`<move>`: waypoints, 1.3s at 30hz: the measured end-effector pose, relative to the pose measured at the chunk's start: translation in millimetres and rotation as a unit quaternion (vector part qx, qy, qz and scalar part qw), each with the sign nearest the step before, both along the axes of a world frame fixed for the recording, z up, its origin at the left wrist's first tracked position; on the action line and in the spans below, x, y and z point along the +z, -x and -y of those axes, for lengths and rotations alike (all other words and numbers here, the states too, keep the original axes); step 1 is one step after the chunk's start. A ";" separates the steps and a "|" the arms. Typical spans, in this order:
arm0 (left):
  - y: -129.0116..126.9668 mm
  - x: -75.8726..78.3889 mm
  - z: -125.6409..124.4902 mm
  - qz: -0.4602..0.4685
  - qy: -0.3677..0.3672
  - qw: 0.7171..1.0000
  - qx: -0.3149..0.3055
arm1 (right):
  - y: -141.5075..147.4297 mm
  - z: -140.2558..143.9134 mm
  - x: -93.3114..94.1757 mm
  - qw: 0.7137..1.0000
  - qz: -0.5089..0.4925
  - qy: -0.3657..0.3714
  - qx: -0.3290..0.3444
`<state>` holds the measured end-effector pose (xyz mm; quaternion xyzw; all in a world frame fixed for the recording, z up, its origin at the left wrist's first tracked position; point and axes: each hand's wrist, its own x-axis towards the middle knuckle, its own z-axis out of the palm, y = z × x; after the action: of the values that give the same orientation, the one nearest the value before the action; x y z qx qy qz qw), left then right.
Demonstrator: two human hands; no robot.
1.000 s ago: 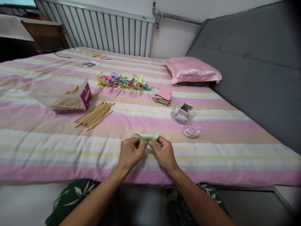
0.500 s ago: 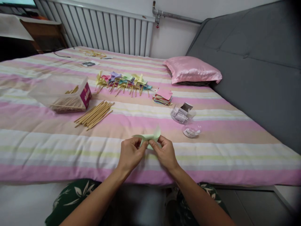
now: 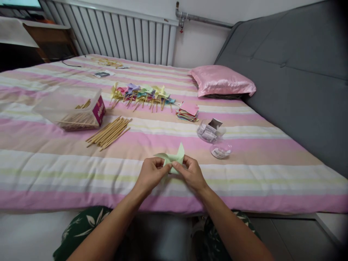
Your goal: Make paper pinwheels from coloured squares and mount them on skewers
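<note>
While my left hand and right hand pinch the folded pale green paper pinwheel between fingertips, loose bamboo sticks lie well apart on the striped bedspread.

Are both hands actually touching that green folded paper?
Touching. The head view shows the left hand and right hand pinching the green folded paper between their fingertips, above the striped bed cover.

Striped bed carrying craft supplies.
Beyond the left hand: sticks, box, pinwheels, paper stack, pillow.
</note>
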<state>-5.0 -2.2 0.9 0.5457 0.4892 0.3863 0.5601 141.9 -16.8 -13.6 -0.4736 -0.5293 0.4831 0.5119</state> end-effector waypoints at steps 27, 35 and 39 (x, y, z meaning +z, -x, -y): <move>54.6 18.3 -33.6 -0.042 -0.096 0.990 0.097 | -3.3 -2.1 -0.9 0.973 -0.184 0.132 -0.041; 115.8 -7.0 -94.6 -0.502 -0.215 0.789 0.282 | -4.9 -1.7 -3.0 0.969 -0.189 0.159 -0.019; 121.7 -16.0 -101.7 -0.552 -0.202 0.751 0.302 | -5.8 -0.5 0.8 0.967 -0.190 0.169 -0.009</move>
<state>-126.8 99.4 -15.2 0.5884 0.7629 0.2567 -0.0761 147.8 -16.3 -12.8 -0.4578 -0.3288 0.6418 0.5199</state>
